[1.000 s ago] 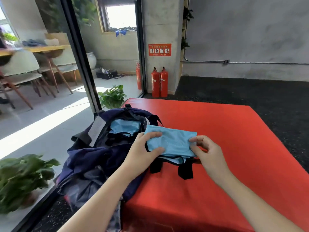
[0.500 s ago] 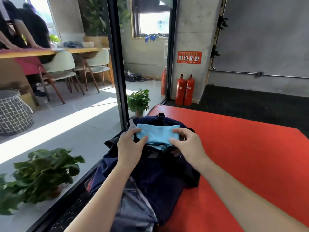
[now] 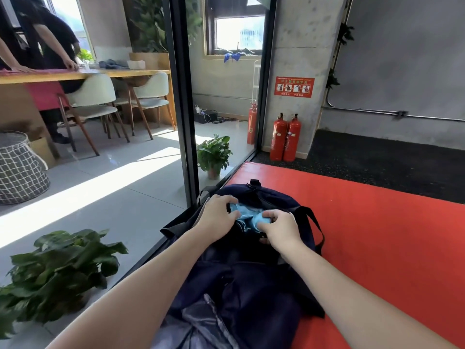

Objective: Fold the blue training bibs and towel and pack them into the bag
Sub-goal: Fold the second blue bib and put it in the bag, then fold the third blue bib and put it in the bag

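- A second ago I held the folded light-blue fabric bundle [image 3: 247, 215] above the red padded mat [image 3: 377, 235], just to the right of the dark navy soft fabric bag [image 3: 251, 285]. Now it sits down inside the bag's open mouth, at the end of the bag farthest from me.
- My left hand [image 3: 217, 217] is at the left side of the bundle, fingers curled over its edge and pressing it down. My right hand [image 3: 279, 226] is at the bundle's right side, fingertips curled onto the cloth in the same way. Both hands hold the bundle; neither is spread wide.
- Only a small crumpled patch of blue shows between my hands. The bag's dark rim rises around it, so I judge the piece is mostly in.
- I cannot tell whether this piece is a bib or the towel, nor how neat the fold is now.
- The bag lies on the mat's near-left edge, its black strap [image 3: 313, 222] looped out on the bag's right.
- No other blue cloth shows on the mat beside the bag, so I judge the packing is far along. Next I would let go and check that the piece lies flat.
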Available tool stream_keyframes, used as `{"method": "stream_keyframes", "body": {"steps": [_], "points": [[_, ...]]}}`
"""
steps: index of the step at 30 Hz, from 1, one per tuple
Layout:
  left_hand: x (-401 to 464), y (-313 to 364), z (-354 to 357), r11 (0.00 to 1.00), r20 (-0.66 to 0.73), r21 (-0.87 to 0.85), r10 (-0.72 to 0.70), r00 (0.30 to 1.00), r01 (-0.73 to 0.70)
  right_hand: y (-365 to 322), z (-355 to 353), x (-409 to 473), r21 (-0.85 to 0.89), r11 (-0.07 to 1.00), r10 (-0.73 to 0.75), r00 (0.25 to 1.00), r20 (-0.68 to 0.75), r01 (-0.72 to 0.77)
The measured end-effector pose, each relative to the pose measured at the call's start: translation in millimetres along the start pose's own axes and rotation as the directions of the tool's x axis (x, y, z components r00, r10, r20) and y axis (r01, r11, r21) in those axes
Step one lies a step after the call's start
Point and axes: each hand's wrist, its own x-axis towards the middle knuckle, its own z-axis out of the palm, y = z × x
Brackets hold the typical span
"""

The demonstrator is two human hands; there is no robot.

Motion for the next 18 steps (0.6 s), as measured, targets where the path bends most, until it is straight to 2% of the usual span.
{"method": "stream_keyframes", "body": {"steps": [3,6,11,13,16,18], "points": [[-1,-13,9,0.998,0.093,0.057,0.028,0.995,-0.034,9,2,5,-0.207,0.978,-0.048,0.997,-0.062,0.034],[2,-21,16,0.993,0.178,0.103,0.030,0.984,-0.049,13,3,2,-0.258,0.961,-0.138,0.984,-0.117,0.104],[7,-17,24,0.995,0.025,0.045,0.088,0.996,-0.089,18,6,0,-0.345,0.917,-0.268,0.950,-0.161,0.200],[8,-22,30,0.993,0.064,0.097,0.067,0.996,-0.073,21,4,4,-0.380,0.909,-0.240,0.961,-0.141,0.171],[11,-25,35,0.984,0.204,0.159,-0.115,0.972,0.082,22,-1,6,-0.391,0.917,-0.096,0.995,-0.014,0.082],[14,-25,34,0.967,0.238,0.208,-0.197,0.951,0.148,21,-7,6,-0.389,0.919,-0.053,0.997,0.053,0.069]]}}
